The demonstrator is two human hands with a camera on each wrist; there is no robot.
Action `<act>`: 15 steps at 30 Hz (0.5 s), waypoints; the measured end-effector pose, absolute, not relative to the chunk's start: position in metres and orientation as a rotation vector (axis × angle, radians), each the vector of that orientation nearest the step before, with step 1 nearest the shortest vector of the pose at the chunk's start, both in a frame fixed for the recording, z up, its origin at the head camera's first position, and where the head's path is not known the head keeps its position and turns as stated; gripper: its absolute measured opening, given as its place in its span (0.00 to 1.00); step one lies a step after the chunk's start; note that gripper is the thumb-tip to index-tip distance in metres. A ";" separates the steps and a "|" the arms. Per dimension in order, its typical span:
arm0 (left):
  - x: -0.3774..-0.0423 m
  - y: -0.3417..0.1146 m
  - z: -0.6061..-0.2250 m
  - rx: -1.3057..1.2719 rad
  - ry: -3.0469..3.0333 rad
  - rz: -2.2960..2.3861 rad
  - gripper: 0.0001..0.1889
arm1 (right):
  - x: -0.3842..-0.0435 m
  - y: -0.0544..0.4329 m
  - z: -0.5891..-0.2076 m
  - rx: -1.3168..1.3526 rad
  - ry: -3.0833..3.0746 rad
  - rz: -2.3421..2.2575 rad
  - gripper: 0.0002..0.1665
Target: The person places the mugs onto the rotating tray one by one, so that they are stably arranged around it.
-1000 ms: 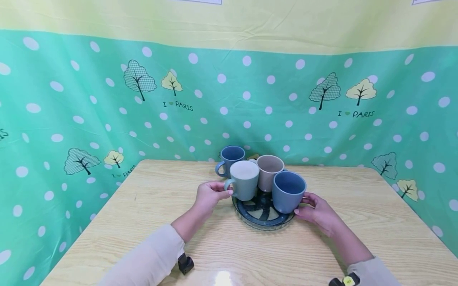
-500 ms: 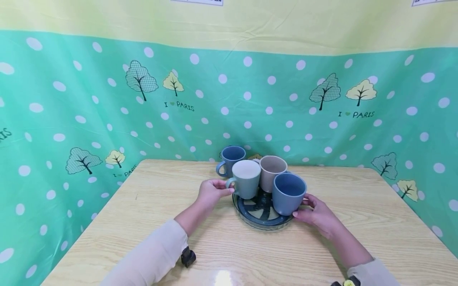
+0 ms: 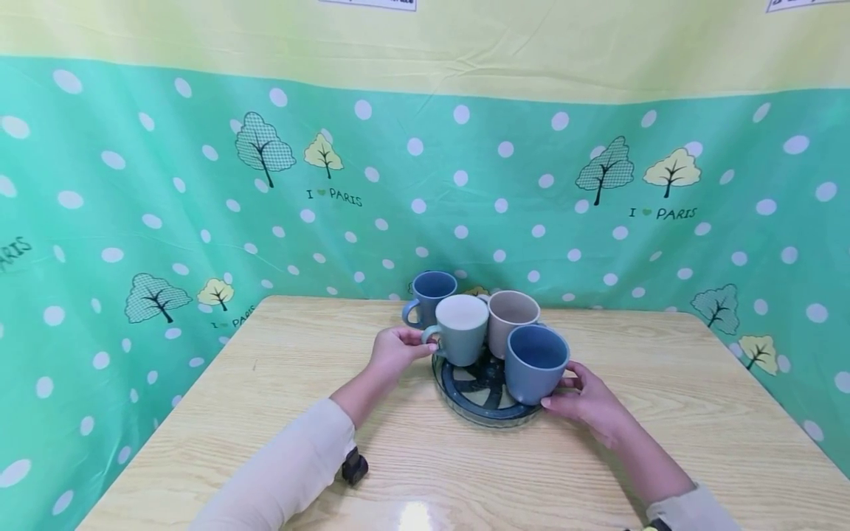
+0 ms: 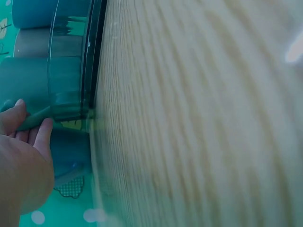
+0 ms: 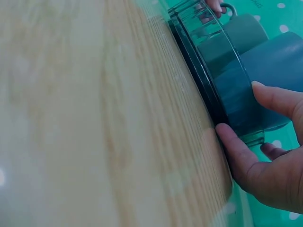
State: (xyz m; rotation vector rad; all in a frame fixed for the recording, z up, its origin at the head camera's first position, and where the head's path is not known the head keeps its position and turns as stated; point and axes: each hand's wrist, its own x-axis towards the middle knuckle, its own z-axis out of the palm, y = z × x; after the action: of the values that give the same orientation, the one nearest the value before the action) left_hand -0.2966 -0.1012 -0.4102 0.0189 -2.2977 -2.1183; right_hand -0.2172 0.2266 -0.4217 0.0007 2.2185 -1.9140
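Observation:
My left hand (image 3: 395, 349) pinches the handle of a pale green mug (image 3: 462, 335) between thumb and fingers; the left wrist view shows this handle (image 4: 35, 118) up close. The mug stands on a round clear dish with dark spokes (image 3: 465, 405). At the dish's right side, my right hand (image 3: 587, 402) curls around the lower side of a large blue mug (image 3: 535, 363). In the right wrist view one digit (image 5: 232, 139) reaches low by the dish's dark base (image 5: 199, 78), another overlaps the dish's rim. A taupe mug (image 3: 511, 317) stands between and behind these two.
A second blue mug (image 3: 432, 295) stands behind the pale green one, its handle to the left. All this sits toward the back of a light wooden table (image 3: 299, 354). A green and yellow curtain (image 3: 465, 147) hangs behind and along both sides.
The pale green mug and my left hand have moved right and slightly back. The taupe mug has shifted right; the large blue mug and my right hand have come slightly nearer. The mugs circle clockwise.

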 end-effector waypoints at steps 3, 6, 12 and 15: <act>-0.301 -0.100 -0.411 0.011 -2.295 -2.110 0.11 | -0.216 0.226 -0.421 0.010 2.205 -1.922 0.57; -0.304 -0.099 -0.412 -0.002 -2.297 -2.097 0.11 | -0.217 0.228 -0.421 0.000 2.192 -1.940 0.56; -0.310 -0.098 -0.410 0.008 -2.292 -2.095 0.12 | -0.219 0.235 -0.421 -0.055 2.223 -1.911 0.53; -0.315 -0.097 -0.411 -0.004 -2.293 -2.099 0.13 | -0.221 0.238 -0.419 -0.084 2.224 -1.908 0.53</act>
State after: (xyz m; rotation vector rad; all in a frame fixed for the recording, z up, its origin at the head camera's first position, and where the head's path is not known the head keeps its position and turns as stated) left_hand -0.3152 -0.0974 -0.4109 -0.0035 -2.2926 -2.0990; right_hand -0.2212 0.2384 -0.4194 -0.0839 2.2242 -1.9079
